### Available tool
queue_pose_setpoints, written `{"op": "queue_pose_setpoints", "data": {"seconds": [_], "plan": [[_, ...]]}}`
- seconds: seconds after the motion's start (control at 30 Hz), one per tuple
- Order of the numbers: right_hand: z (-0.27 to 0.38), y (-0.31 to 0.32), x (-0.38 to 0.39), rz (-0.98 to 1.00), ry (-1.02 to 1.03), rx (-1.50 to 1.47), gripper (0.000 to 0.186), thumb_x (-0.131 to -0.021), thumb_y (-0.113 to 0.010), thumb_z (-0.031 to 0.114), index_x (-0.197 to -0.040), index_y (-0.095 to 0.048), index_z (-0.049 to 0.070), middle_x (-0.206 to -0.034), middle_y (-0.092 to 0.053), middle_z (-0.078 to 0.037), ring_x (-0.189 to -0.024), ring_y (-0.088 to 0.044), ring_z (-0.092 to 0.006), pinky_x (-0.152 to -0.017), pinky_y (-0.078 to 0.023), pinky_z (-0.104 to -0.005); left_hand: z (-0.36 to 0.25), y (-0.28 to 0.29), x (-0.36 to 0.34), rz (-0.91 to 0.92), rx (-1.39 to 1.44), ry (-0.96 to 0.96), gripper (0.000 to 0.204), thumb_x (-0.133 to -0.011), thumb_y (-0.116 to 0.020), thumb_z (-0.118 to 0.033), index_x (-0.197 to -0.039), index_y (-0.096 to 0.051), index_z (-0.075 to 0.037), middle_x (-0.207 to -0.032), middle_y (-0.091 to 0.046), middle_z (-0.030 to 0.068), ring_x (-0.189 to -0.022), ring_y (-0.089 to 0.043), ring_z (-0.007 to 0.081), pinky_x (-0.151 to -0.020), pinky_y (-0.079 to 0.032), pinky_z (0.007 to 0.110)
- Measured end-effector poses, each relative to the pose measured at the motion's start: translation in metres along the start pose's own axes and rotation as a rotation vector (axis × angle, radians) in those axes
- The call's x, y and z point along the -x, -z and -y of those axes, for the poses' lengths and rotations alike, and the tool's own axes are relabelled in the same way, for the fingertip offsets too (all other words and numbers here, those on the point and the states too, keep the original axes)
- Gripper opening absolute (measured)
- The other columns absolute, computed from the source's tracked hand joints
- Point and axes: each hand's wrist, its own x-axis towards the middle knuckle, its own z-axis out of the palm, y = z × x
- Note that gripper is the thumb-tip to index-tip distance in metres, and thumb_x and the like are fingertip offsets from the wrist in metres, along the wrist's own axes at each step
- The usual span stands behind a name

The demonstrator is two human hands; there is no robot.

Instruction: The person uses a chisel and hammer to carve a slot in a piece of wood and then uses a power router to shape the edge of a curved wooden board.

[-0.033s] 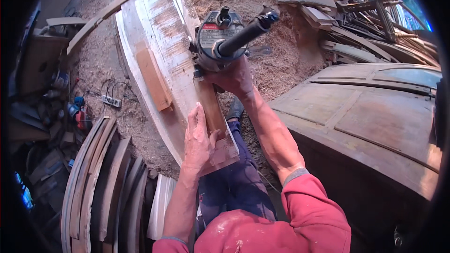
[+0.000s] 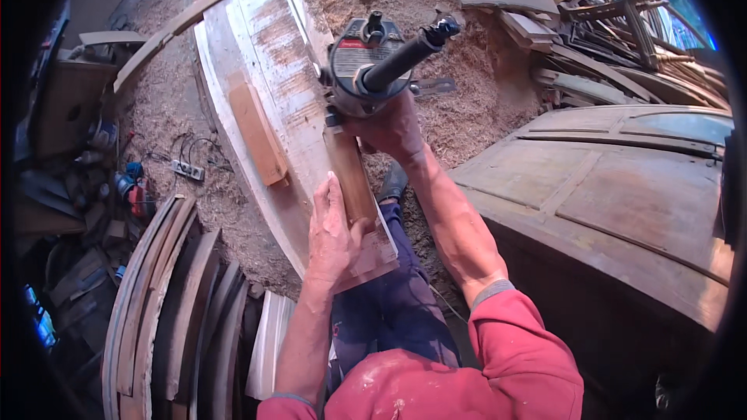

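From where I stand, the two hands are apart: the left hand (image 2: 331, 229) lies with its fingers straight and its thumb set out over a brown wooden piece (image 2: 348, 171), seemingly to steady it, while the right hand (image 2: 393, 128) is closed around the near side of a power tool (image 2: 366, 85), its fingertips hidden. The wooden piece lies lengthwise at the near right part of the pale, scuffed bench (image 2: 272, 50), probably so that both hands can reach it easily. The tool is at its far end; I can't tell whether they touch. An orange-brown block (image 2: 257, 132) lies farther left, apart from the hands, perhaps set there to leave the right side free. As for writing, the tool's top carries a label (image 2: 366, 54) with a red patch and small dark print, too blurred to make out; I see no lettering on the wood.
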Motion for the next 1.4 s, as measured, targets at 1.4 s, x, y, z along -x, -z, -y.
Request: {"op": "queue_pose_setpoints", "data": {"seconds": [1.4], "plan": [[0.047, 0.088, 0.164, -0.239, -0.571, -0.871, 0.059, -0.075, -0.083, 0.013, -0.128, -0.057, 0.006, -0.118, -0.065, -0.009, -0.105, -0.065, -0.0196, -0.095, -0.053, -0.0324, 0.021, 0.041, -0.134, 0.008, -0.565, -0.571, 0.054, -0.094, -0.051, 0.001, -0.147, -0.051, -0.01, -0.155, -0.042, 0.0199, -0.149, -0.034, 0.0353, -0.127, -0.027, 0.043]]}}
